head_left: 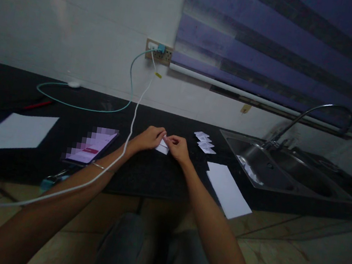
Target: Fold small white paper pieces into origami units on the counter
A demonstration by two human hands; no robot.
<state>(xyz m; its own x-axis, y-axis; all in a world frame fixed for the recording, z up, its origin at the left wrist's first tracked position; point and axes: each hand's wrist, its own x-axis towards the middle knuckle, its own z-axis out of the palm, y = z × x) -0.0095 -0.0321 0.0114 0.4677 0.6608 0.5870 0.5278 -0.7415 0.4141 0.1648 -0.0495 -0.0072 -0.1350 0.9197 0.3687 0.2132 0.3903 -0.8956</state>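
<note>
A small folded piece of white paper (162, 148) is pinched between my two hands over the black countertop (155, 182). My left hand (151, 138) closes on its upper left side, with the fingertips at the top edge. From the other side my right hand (177, 146) grips the upper right part with thumb and fingers. My fingers hide the top of the paper. Right of my hands lie several small folded paper pieces (205, 142) in an overlapping row. Nearer the counter's front edge is a stack of white paper strips (228, 190).
At left lie a large white sheet (13, 132) and a lit tablet or phone (92, 148). A white cable (134, 119) hangs from the wall outlet (158, 52) across my left forearm. A teal cable (82, 108) loops behind. The steel sink (257, 162) is at right.
</note>
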